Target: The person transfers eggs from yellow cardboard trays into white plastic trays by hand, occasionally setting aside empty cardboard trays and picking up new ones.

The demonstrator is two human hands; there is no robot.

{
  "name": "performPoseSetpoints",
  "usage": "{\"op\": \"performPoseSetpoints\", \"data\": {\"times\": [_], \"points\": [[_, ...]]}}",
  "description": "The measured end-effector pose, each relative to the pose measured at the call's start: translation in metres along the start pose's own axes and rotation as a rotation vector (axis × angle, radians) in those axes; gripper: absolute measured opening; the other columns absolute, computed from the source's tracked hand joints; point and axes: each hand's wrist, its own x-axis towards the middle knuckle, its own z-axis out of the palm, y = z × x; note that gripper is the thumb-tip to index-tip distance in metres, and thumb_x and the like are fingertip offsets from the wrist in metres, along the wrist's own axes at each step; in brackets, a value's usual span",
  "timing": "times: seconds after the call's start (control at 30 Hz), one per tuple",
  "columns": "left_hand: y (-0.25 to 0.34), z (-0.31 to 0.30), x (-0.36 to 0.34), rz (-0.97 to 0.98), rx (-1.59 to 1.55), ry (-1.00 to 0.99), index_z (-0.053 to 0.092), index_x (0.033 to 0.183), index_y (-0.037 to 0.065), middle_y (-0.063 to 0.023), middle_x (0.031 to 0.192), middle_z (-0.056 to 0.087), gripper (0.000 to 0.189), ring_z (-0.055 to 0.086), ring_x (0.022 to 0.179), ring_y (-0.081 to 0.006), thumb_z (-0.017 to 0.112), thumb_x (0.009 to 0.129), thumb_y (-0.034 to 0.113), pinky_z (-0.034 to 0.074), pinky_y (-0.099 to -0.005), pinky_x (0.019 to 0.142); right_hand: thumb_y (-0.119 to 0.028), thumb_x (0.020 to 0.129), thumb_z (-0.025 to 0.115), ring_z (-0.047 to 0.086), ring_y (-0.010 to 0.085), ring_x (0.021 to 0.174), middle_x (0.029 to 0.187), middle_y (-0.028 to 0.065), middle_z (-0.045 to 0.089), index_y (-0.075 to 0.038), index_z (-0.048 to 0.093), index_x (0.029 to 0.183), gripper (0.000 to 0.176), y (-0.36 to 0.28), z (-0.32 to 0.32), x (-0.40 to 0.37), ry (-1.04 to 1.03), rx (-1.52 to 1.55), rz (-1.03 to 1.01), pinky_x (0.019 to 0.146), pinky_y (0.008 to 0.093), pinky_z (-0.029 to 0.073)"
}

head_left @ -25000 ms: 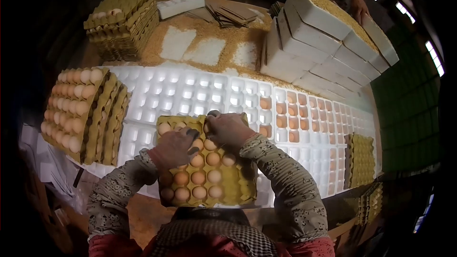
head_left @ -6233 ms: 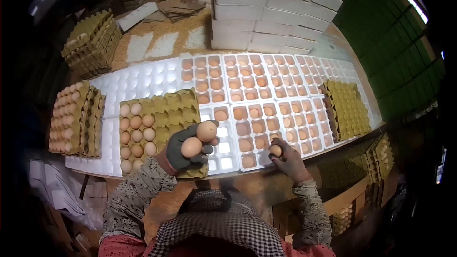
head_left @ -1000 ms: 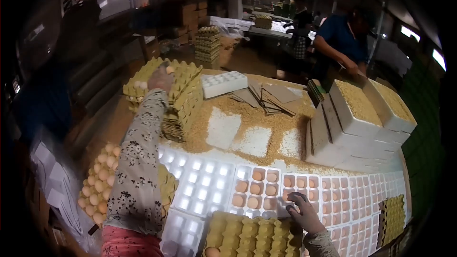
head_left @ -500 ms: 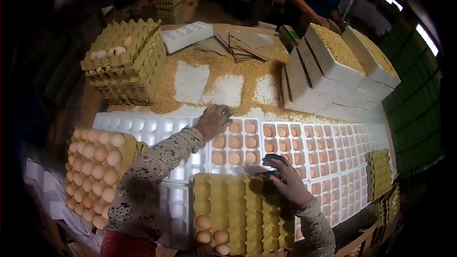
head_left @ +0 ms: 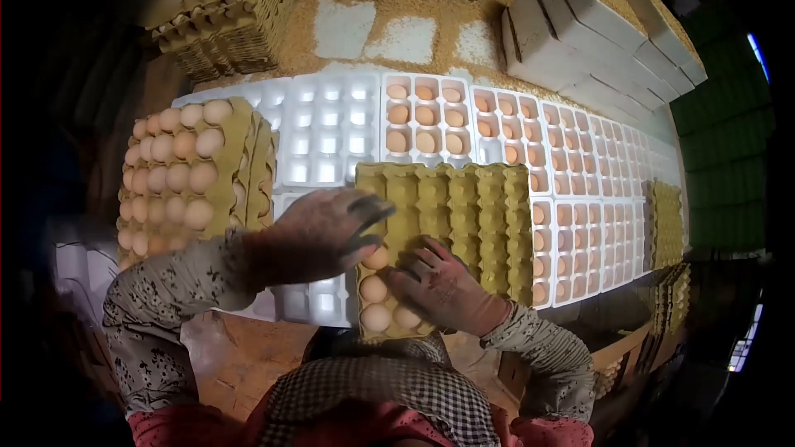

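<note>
My left hand [head_left: 327,228], in a dirty glove, reaches over the left edge of a yellow-green egg tray [head_left: 464,223]. Its fingers are apart, thumb and fingertips beside a brown egg [head_left: 375,257]. Lower in the same tray sit more eggs [head_left: 374,288], grouped in the near left corner; its other cups hold none. My right hand [head_left: 447,285], also gloved, bends its fingers down over this group; what lies beneath them is hidden. Beyond the tray, a white foam tray [head_left: 425,118] holds an egg in each visible cell.
Left stands a stack of egg-filled trays [head_left: 178,170]. White foam trays with bare cells [head_left: 331,128] lie beside it; filled foam trays [head_left: 580,161] extend right. Behind are stacked cartons [head_left: 236,37], grain-like litter [head_left: 364,0] and white foam boxes [head_left: 571,41]. A pulp tray [head_left: 665,223] stands far right.
Both hands have come back from the foam trays to the eggs in the near left corner of the egg tray. The view has tilted down, showing my checked apron.
</note>
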Motion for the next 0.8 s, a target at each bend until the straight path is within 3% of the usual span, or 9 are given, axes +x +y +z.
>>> {"op": "performPoseSetpoints", "data": {"times": [0.1, 0.23, 0.4, 0.47, 0.5, 0.53, 0.6, 0.67, 0.8], "points": [[0.025, 0.018, -0.019, -0.126, -0.015, -0.165, 0.045, 0.134, 0.014, -0.0149, 0.125, 0.051, 0.053, 0.051, 0.114, -0.0318, 0.063, 0.085, 0.024, 0.044, -0.0453, 0.091, -0.029, 0.078, 0.066, 0.057, 0.0333, 0.098, 0.096, 0.0141, 0.06, -0.008, 0.058, 0.112, 0.041, 0.002, -0.015, -0.009, 0.212, 0.423, 0.151, 0.09, 0.0437, 0.045], [0.034, 0.047, -0.015, -0.053, 0.321, -0.332, 0.051, 0.128, 0.016, -0.0113, 0.118, 0.051, 0.038, 0.05, 0.104, -0.0298, 0.052, 0.09, 0.022, 0.042, -0.0398, 0.086, -0.037, 0.079, 0.066, 0.061, 0.0299, 0.086, 0.1, 0.0147, 0.058, -0.008, 0.055, 0.112, 0.045, -0.027, -0.058, -0.013, 0.023, 0.34, 0.27, 0.068, 0.0406, 0.05], [0.028, 0.046, -0.001, 0.006, 0.392, -0.341, 0.056, 0.12, 0.015, -0.0091, 0.107, 0.054, 0.032, 0.052, 0.093, -0.0232, 0.052, 0.089, 0.023, 0.043, -0.0355, 0.08, -0.024, 0.078, 0.07, 0.063, 0.0304, 0.086, 0.121, 0.0114, 0.052, -0.012, 0.051, 0.121, 0.049, -0.045, -0.018, -0.017, -0.374, 0.103, 0.305, 0.076, 0.0382, 0.052], [0.031, 0.021, -0.004, -0.13, 0.215, -0.39, 0.056, 0.117, 0.011, -0.0086, 0.104, 0.054, 0.03, 0.054, 0.094, -0.0198, 0.057, 0.088, 0.019, 0.045, -0.0336, 0.083, -0.024, 0.084, 0.063, 0.064, 0.0299, 0.087, 0.118, 0.0115, 0.054, -0.011, 0.051, 0.121, 0.042, -0.041, -0.034, -0.028, -0.114, 0.621, 0.567, 0.075, 0.0388, 0.052], [0.033, 0.006, -0.013, -0.327, -0.361, -0.194, 0.055, 0.116, 0.008, -0.008, 0.104, 0.053, 0.029, 0.054, 0.096, -0.019, 0.058, 0.088, 0.016, 0.046, -0.0337, 0.085, -0.017, 0.083, 0.064, 0.063, 0.032, 0.085, 0.119, 0.0126, 0.054, -0.012, 0.049, 0.125, 0.045, -0.028, -0.002, -0.042, 0.187, 0.843, 0.483, 0.076, 0.0385, 0.053], [0.036, -0.007, -0.022, -0.509, -0.936, 0.018, 0.054, 0.115, 0.006, -0.0074, 0.104, 0.053, 0.028, 0.055, 0.097, -0.0183, 0.058, 0.088, 0.012, 0.047, -0.0339, 0.087, -0.017, 0.083, 0.064, 0.063, 0.032, 0.085, 0.119, 0.0126, 0.054, -0.012, 0.049, 0.125, 0.045, -0.027, -0.01, -0.039, 0.184, 0.846, 0.486, 0.076, 0.0385, 0.053], [0.054, -0.012, -0.047, -0.727, -1.221, -0.1, 0.052, 0.114, 0.002, -0.0093, 0.107, 0.052, 0.029, 0.058, 0.093, -0.019, 0.059, 0.087, 0.011, 0.051, -0.0329, 0.084, -0.017, 0.083, 0.065, 0.063, 0.0321, 0.083, 0.119, 0.0141, 0.054, -0.013, 0.049, 0.125, 0.045, -0.023, -0.034, -0.021, 0.264, 0.703, 0.35, 0.075, 0.0382, 0.052], [0.088, 0.0, -0.065, -0.33, -0.565, -0.131, 0.052, 0.114, 0.004, -0.0165, 0.11, 0.051, 0.034, 0.061, 0.093, -0.0274, 0.06, 0.088, 0.023, 0.052, -0.0393, 0.075, -0.005, 0.08, 0.067, 0.063, 0.0312, 0.098, 0.113, 0.0138, 0.06, -0.01, 0.048, 0.128, 0.051, -0.02, -0.031, -0.006, 0.134, 0.582, 0.41, 0.083, 0.0359, 0.051], [0.12, 0.086, -0.071, -0.236, 0.118, -0.139, 0.057, 0.108, 0.007, -0.0128, 0.106, 0.054, 0.027, 0.061, 0.091, -0.0241, 0.06, 0.088, 0.025, 0.051, -0.0318, 0.069, -0.02, 0.082, 0.064, 0.063, 0.0318, 0.093, 0.116, 0.0145, 0.059, -0.01, 0.059, 0.114, 0.034, -0.009, -0.019, 0.015, 0.01, 0.255, 0.251, 0.078, 0.0401, 0.052]]}}
